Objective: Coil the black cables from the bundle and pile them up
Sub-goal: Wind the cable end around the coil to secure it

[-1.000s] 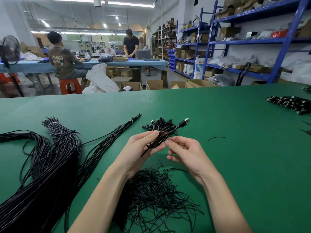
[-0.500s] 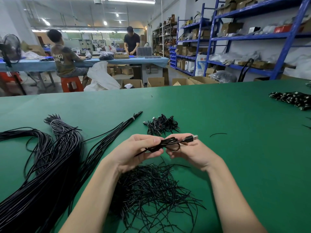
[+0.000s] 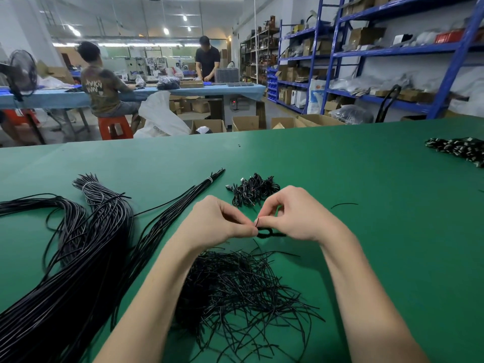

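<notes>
Nearest on the green bench (image 3: 366, 179) lay a loose heap of short black ties (image 3: 243, 289), spread between the two forearms. To its left a thick bundle of long black cables (image 3: 78, 258) ran from the near left corner toward the middle of the bench. Just beyond the ties, both hands met above the bench. The left hand (image 3: 217, 221) had its fingers curled, thumb and forefinger pinching a small coiled cable (image 3: 264, 233). The right hand (image 3: 298, 216) pinched the same coil from the other side, with a thin tie end sticking up between the fingertips. Farther off, right behind the hands, sat a small pile of coiled cables (image 3: 251, 189). At the far right edge lay another dark pile (image 3: 458, 149).
</notes>
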